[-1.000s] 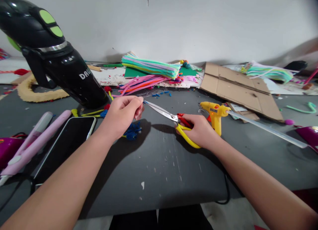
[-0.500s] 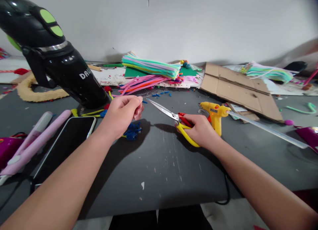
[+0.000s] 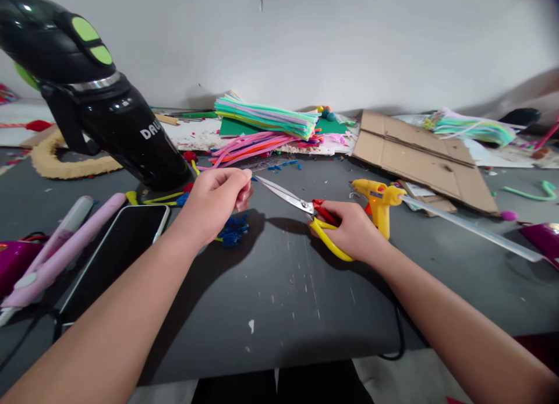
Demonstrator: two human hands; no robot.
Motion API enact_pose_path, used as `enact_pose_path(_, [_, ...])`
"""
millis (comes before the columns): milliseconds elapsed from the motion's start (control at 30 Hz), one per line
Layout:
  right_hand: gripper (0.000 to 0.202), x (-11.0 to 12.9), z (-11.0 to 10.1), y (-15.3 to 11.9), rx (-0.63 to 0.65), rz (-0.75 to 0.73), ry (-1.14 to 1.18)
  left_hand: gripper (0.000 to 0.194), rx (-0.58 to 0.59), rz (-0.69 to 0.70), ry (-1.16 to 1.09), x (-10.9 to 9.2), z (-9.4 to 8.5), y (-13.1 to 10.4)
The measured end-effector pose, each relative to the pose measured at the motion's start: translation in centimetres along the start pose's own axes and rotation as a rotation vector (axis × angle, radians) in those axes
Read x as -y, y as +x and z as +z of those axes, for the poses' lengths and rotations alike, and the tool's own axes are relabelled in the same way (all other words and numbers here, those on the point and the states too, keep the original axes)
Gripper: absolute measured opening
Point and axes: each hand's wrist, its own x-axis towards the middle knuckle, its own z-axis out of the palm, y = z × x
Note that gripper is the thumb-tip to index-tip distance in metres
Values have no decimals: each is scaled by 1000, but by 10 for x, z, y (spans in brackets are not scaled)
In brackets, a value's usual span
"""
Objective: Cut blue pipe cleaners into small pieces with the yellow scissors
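My right hand [image 3: 349, 226] is wrapped round the yellow and red handles of a pair of scissors [image 3: 286, 195]. The silver blades look closed and point left, their tips just short of my left fingertips. My left hand [image 3: 222, 203] is closed in a pinch above the table; what it grips is too small or too hidden to make out. Beneath and behind that hand lies a blue pipe-cleaner piece [image 3: 233, 232], partly covered. Small blue clippings [image 3: 283, 165] are scattered beyond the blades.
A black bottle [image 3: 126, 119] stands at left, near a phone [image 3: 113, 258] and a pink hair straightener [image 3: 65, 250]. Pipe-cleaner bundles [image 3: 266, 117] lie at the back. A yellow glue gun [image 3: 379, 203] stands right of my right hand, before folded cardboard [image 3: 419, 159].
The scissors have shifted slightly left, bringing their tips closer to my left fingertips. My left hand has hardly moved.
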Motion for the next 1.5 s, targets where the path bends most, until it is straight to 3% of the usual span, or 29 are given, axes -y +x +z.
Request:
enact_pose_path(667, [29,-3,1,2,-6,-10,-56,34,11,10,-22,0,0,0])
enact_pose_path(933, [26,-2,1,2,-18,55,-27,34,12,6,-60,-1,0,0])
enact_pose_path(1033, [23,-1,-1,1,-4,102,42,34,28,7,-82,0,0,0])
enact_pose_path(1200, [38,9,1,3,-23,158,286,34,47,-15,-87,1,8,-4])
enact_pose_path(1500, [37,31,8,8,67,257,842,32,234,-103,-9,10,35,-16])
